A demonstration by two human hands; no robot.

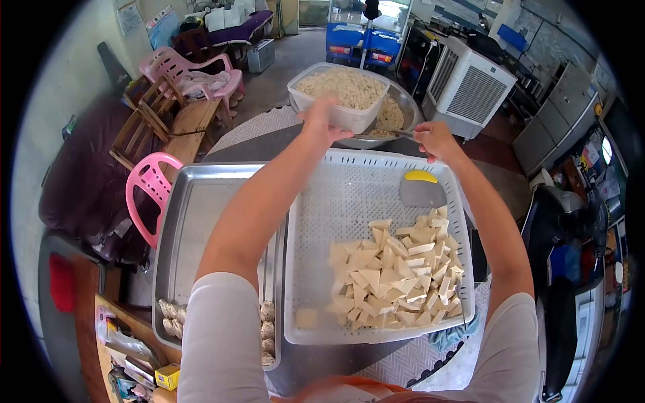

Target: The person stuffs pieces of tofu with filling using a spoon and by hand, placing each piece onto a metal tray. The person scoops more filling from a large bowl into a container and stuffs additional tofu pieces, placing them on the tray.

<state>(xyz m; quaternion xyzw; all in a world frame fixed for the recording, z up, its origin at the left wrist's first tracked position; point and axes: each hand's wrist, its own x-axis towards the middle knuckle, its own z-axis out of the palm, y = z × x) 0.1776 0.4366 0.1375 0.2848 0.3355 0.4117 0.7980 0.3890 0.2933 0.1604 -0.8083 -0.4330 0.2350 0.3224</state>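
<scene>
Plastic tub [355, 121] of crumbly mixture [339, 86] — far centre, gripped by left hand [322, 122]; spoon [402, 133] — gripped by right hand [435, 140], at metal bowl's [411, 111] near side. Tub best held level, spoon low.

I see a pink chair [163, 66] at the upper left, a white air cooler [469, 86] at the upper right and a yellow box [167, 377] lower left.

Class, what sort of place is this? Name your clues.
Probably a home or small workshop where food is prepared: a tub of pale mixture, a basket of cut pieces, and pink chairs nearby.
</scene>
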